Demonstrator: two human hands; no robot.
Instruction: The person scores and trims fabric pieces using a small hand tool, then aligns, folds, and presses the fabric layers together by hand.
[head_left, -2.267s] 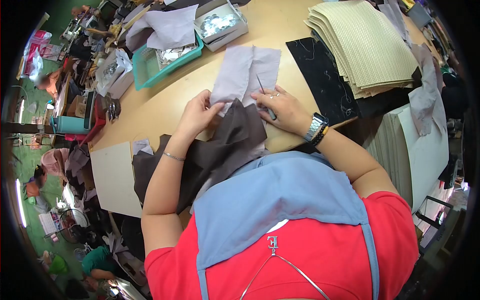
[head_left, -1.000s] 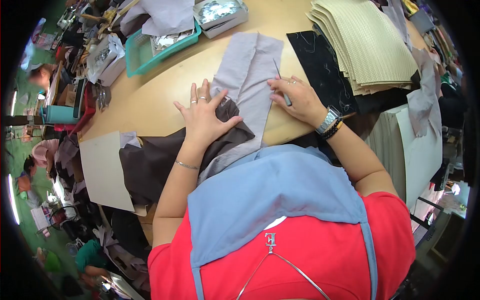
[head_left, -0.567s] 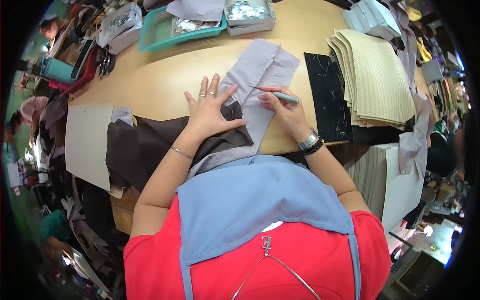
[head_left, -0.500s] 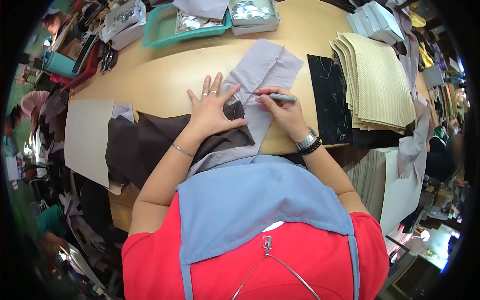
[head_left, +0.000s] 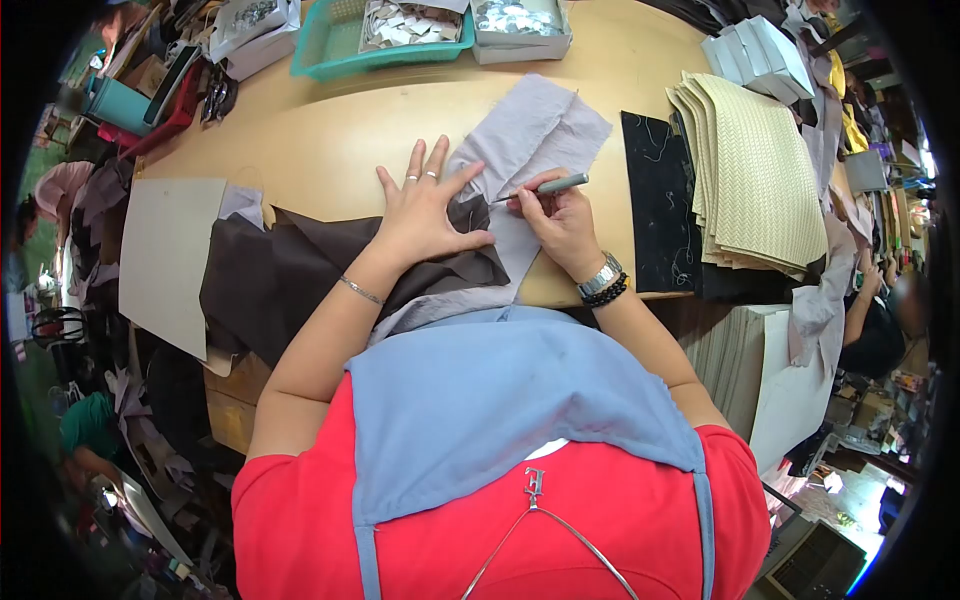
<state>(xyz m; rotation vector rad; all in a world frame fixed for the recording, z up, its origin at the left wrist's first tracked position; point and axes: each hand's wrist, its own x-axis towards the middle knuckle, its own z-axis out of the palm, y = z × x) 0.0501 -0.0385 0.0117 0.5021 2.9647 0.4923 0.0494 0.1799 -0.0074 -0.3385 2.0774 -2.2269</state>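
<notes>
My left hand (head_left: 425,215) lies with fingers spread, pressing on dark brown fabric (head_left: 290,265) and the edge of light grey fabric (head_left: 520,120) beneath it. My right hand (head_left: 562,222) grips a grey-green pen (head_left: 565,183) between thumb and fingers. The pen's thin tip points left, close to the edge of the brown fabric near my left thumb and index finger. I cannot tell whether the tip touches the cloth. The grey fabric extends from beyond my hands back towards my apron, partly covered by the brown piece.
A black fabric strip (head_left: 655,205) with loose threads lies right of my hands, beside a stack of cream woven-texture sheets (head_left: 760,170). A pale board (head_left: 165,265) is at the left. At the back stand a teal basket (head_left: 330,62) and a box of shiny discs (head_left: 520,50).
The pen has turned in my right hand's grasp, its back end now angled higher and its tip nearer the brown fabric. My left hand stays spread in place on the cloth.
</notes>
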